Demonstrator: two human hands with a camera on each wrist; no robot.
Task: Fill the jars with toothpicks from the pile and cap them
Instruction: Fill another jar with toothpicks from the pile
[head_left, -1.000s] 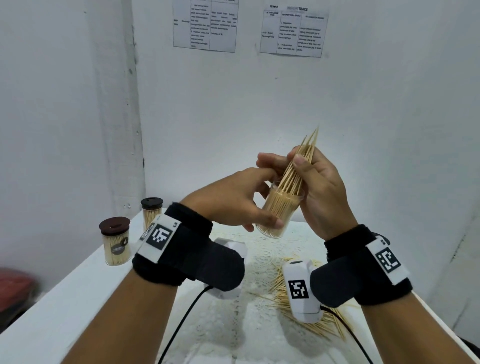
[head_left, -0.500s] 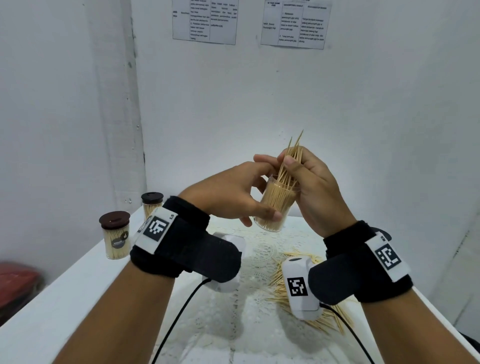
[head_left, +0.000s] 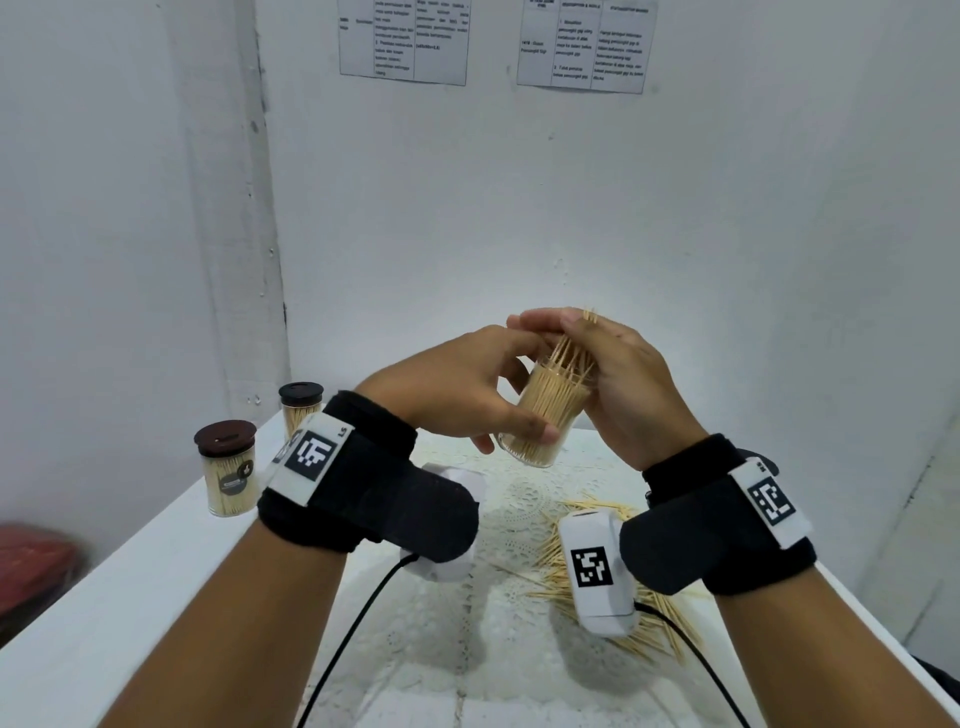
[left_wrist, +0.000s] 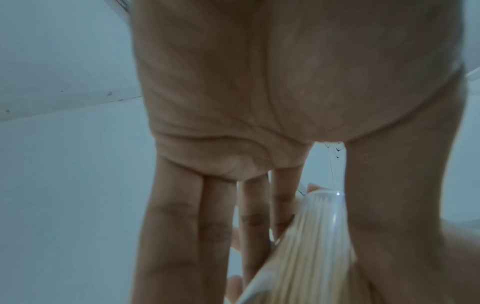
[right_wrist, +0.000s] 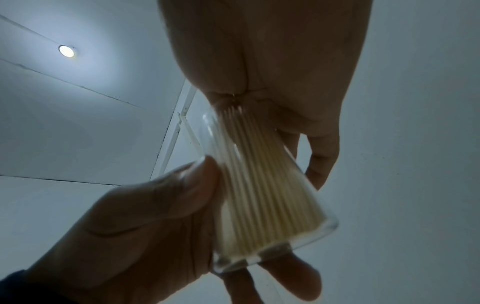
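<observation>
Two capped jars (head_left: 227, 470) stand done while the left hand (head_left: 457, 395) holds an open jar (head_left: 545, 415) and the right hand (head_left: 623, 384) pushes toothpicks (head_left: 571, 353) in.

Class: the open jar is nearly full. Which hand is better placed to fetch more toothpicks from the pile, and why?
Right. The right hand only steadies toothpicks at the jar mouth, above the pile; the left hand grips the jar.

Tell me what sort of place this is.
Probably a bare data-recording or work booth, not a home: plain white walls, printed instruction sheets taped up, and a white table bearing only capped toothpick jars and a loose toothpick pile.
</observation>
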